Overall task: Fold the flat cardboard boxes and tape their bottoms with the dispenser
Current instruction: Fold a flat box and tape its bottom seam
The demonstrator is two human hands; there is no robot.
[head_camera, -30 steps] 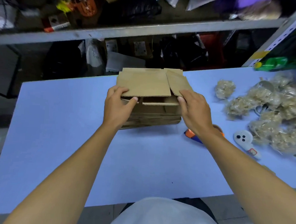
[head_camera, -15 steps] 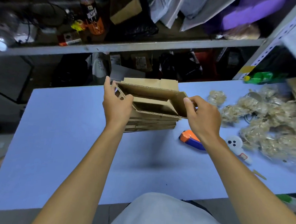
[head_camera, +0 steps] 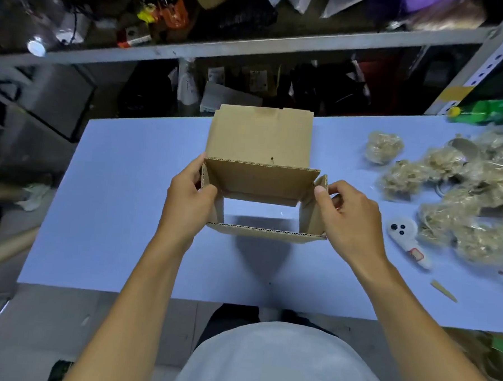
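Observation:
I hold one brown cardboard box (head_camera: 259, 182) above the blue table (head_camera: 121, 212), opened into a rectangular tube, so the table shows through it. My left hand (head_camera: 190, 203) grips its left wall, thumb inside. My right hand (head_camera: 348, 215) pinches the right side flap near the top edge. Behind it lies the stack of flat cardboard boxes (head_camera: 259, 135), its top sheet facing up. The tape dispenser is hidden from view.
Bundles of straw-like filling in clear wrap (head_camera: 460, 195) cover the table's right side. A white toy with black dots (head_camera: 408, 239) lies right of my right hand. A green bottle (head_camera: 487, 111) lies at the far right. Cluttered metal shelves (head_camera: 252, 44) stand behind the table.
I lifted the top flat box off the stack, pulled it toward me and opened it into a tube. The orange and blue tape dispenser, visible earlier, is now out of sight behind my right hand.

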